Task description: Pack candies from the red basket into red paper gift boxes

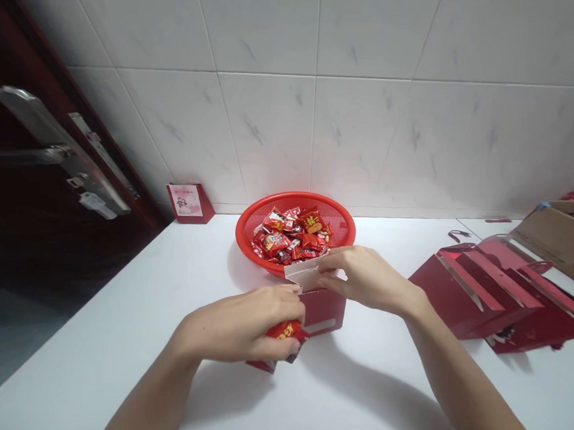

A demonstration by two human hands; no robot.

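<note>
In the head view my left hand point(256, 323) is closed around red-wrapped candies point(284, 331), with more dark red wrapping showing below the fingers. My right hand point(365, 275) pinches the raised pale flap of a small dark red gift box point(322, 311) standing on the table. The left fingertips reach the near left side of that box's top edge. Just behind it sits a red plastic basket point(246, 238) holding several wrapped candies point(290, 235). The inside of the box is hidden from me.
Several dark red gift boxes point(462, 290) stand at the right, beside a brown cardboard box point(555, 238). A small red box with a pink picture point(188, 202) is at the back left. The white table point(151, 362) meets a tiled wall; a dark door with a metal handle point(52, 152) is at left.
</note>
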